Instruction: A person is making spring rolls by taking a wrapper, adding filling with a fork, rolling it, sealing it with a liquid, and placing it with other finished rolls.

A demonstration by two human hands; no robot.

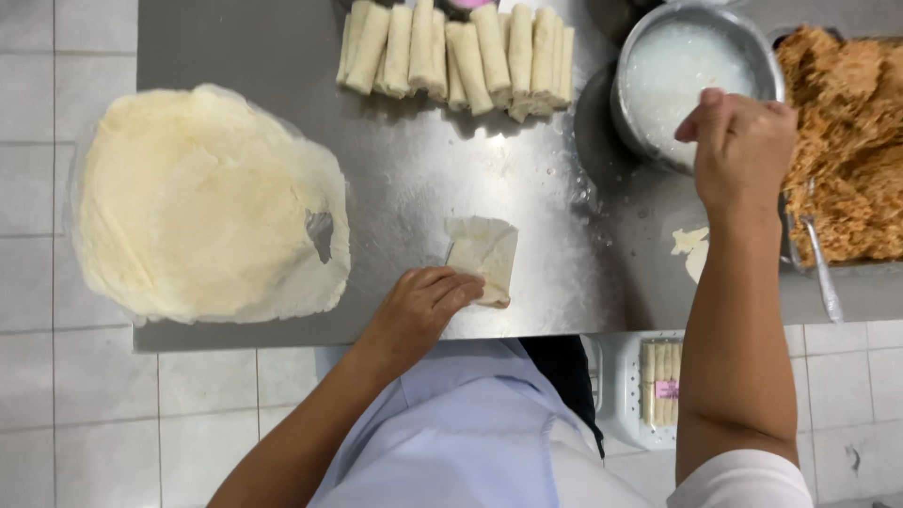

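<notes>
My left hand (421, 306) lies on the steel table (245, 47) and presses its fingers on the near end of a half-rolled spring roll (484, 256), whose wrapper flap is still loose at the far side. My right hand (743, 150) hovers over the rim of a metal bowl (696, 19) of white paste, its fingertips bunched and pointing down into the bowl. Nothing solid is seen in that hand.
A row of several finished rolls (456, 52) lies at the table's far edge. A stack of round wrappers (198, 207) sits left. A tray of shredded filling (847, 141) with a spoon (820, 268) is right. A white tray of rolls (658, 381) sits below the table edge.
</notes>
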